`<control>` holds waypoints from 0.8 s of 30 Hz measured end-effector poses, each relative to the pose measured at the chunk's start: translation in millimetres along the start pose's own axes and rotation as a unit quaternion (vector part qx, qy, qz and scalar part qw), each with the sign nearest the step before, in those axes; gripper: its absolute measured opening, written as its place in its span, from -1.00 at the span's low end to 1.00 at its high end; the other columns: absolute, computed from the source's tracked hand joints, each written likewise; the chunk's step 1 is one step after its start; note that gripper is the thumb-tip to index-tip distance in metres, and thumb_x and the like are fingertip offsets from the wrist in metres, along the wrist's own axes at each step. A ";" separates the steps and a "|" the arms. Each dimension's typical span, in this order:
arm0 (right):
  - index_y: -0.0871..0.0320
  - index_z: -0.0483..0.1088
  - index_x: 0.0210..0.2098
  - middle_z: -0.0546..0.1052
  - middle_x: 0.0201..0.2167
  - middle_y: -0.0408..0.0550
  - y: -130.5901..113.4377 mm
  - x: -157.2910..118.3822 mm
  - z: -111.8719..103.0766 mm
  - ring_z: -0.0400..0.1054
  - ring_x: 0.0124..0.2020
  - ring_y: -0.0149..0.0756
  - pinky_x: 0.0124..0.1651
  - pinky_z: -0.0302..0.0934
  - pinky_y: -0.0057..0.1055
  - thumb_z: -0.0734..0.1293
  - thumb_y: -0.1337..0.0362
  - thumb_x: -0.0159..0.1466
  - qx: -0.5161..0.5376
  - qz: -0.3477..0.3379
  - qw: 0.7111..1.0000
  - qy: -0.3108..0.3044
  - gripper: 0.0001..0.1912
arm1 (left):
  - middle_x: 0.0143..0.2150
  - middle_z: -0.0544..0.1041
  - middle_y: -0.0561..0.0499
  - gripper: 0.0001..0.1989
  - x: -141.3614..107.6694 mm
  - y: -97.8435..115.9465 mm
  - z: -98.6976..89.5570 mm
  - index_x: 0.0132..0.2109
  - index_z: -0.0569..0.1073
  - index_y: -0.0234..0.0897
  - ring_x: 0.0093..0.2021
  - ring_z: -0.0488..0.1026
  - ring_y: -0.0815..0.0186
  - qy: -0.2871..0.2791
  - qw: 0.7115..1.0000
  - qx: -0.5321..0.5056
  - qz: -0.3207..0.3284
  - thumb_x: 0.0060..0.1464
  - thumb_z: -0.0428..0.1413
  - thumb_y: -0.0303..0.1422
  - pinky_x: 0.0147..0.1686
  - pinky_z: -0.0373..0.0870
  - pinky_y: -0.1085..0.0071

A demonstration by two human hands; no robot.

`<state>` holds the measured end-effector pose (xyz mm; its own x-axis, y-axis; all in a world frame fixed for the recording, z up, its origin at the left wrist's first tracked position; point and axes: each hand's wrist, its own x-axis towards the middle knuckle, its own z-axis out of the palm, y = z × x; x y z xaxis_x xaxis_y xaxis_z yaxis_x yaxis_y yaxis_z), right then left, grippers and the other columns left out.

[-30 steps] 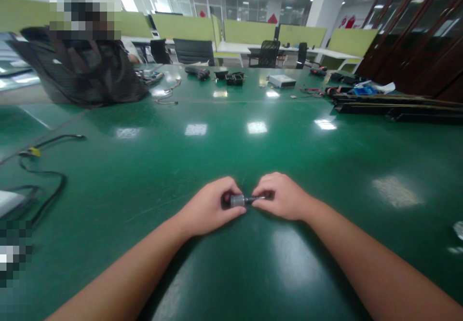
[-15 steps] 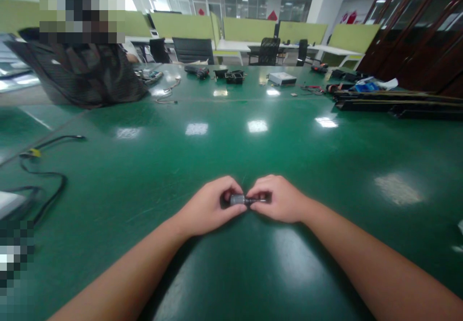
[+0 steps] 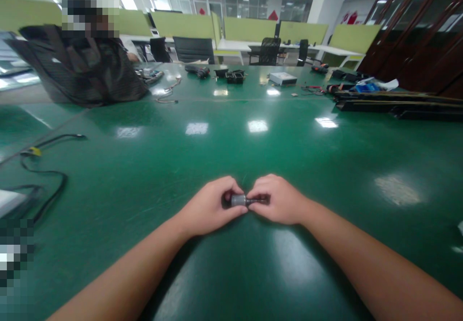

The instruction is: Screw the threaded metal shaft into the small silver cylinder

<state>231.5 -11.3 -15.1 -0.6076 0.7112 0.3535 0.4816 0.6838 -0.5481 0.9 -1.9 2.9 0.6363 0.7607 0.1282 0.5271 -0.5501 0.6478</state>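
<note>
- In the head view, the only one I have, I see the left hand (image 3: pixel 210 209) curled around a small grey cylinder (image 3: pixel 238 200), thumb along its near side and fingers over the far side.
- The right hand (image 3: pixel 278 200) pinches a thin dark shaft (image 3: pixel 257 200) between thumb and fingers; the shaft lies in line with the cylinder, and the fingertips of both hands nearly meet where the two parts come together.
- This piece sits low over the green table (image 3: pixel 217 159), at the near middle; I can't tell whether it touches the surface, nor whether shaft and cylinder are one body or two.
- My first worry is the shaft: so slim a part could roll or slip if the right pinch slackened or pulled crooked.
- Sideways force from one wrist alone could bend the shaft or strain it where it meets the cylinder.
- The fingers hide both far ends, so a poor grip there could go unnoticed by me.
- The tabletop looks glossy, and I'd judge that a dropped cylinder could roll away on it.
- The black cable (image 3: pixel 64 180) lies well apart to the left, so I'd rate snagging unlikely.
</note>
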 end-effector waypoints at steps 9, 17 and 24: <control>0.13 0.57 -0.30 0.60 -0.39 -0.11 0.6 -1.3 -2.0 0.45 -0.34 -0.31 -0.16 0.22 -0.37 0.43 0.35 0.19 0.002 -0.003 1.000 0.000 -0.92 | -0.31 0.48 0.03 -0.80 0.0 0.9 -0.5 -0.21 0.46 -0.26 -0.33 0.42 0.30 -0.002 1.000 -0.004 0.004 0.11 0.23 -0.24 -0.33 0.31 0.42; 0.14 0.56 -0.32 0.60 -0.42 -0.14 1.1 -2.8 -2.8 0.45 -0.36 -0.32 -0.12 0.20 -0.34 0.44 0.38 0.15 0.005 0.000 1.000 0.006 -0.92 | -0.30 0.47 0.03 -0.79 -0.5 -0.2 0.1 -0.20 0.45 -0.26 -0.33 0.42 0.30 -0.003 1.000 0.005 0.003 0.13 0.23 -0.22 -0.34 0.31 0.41; 0.13 0.54 -0.35 0.60 -0.41 -0.15 1.6 -3.1 -2.1 0.46 -0.34 -0.31 -0.10 0.17 -0.32 0.46 0.31 0.16 -0.002 0.012 1.000 0.006 -0.95 | -0.30 0.47 0.03 -0.79 -1.3 0.2 0.1 -0.20 0.44 -0.26 -0.32 0.42 0.29 -0.005 1.000 0.008 0.001 0.13 0.23 -0.23 -0.32 0.31 0.40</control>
<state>235.5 -12.0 -15.5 -0.5879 0.7295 0.3497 0.4983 0.6671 -0.5539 0.3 -3.0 2.7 0.6433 0.7559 0.1216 0.5347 -0.5572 0.6353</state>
